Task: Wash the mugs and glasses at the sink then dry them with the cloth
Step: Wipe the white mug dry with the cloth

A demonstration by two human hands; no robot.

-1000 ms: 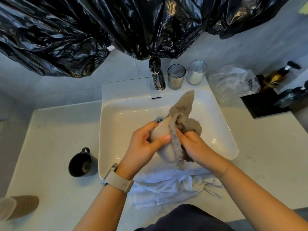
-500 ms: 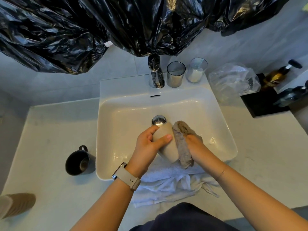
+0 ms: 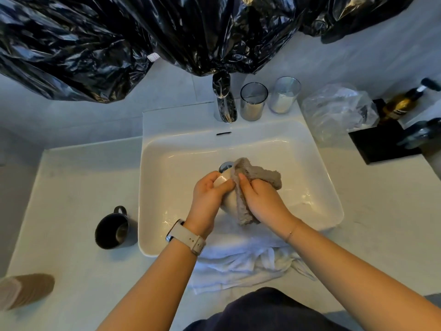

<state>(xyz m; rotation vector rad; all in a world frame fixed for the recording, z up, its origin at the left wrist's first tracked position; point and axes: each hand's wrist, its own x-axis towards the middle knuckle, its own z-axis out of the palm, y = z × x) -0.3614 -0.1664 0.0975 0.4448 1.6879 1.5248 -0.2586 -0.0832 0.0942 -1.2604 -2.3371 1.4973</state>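
Left hand (image 3: 207,199) is wrapped around the beige mug (image 3: 226,199) over the sink (image 3: 167,177); right hand (image 3: 262,201) pinches the grey cloth (image 3: 257,177) against it. Rotate the mug while wiping; the inside probably needs drying too, can't see it.

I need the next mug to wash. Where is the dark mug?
In the head view, the dark mug stands on the counter just left of the sink.

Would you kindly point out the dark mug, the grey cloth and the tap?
dark mug (image 3: 112,231), head view, inner wall.
grey cloth (image 3: 266,176), head view, upper fold.
tap (image 3: 224,101), head view, spout.
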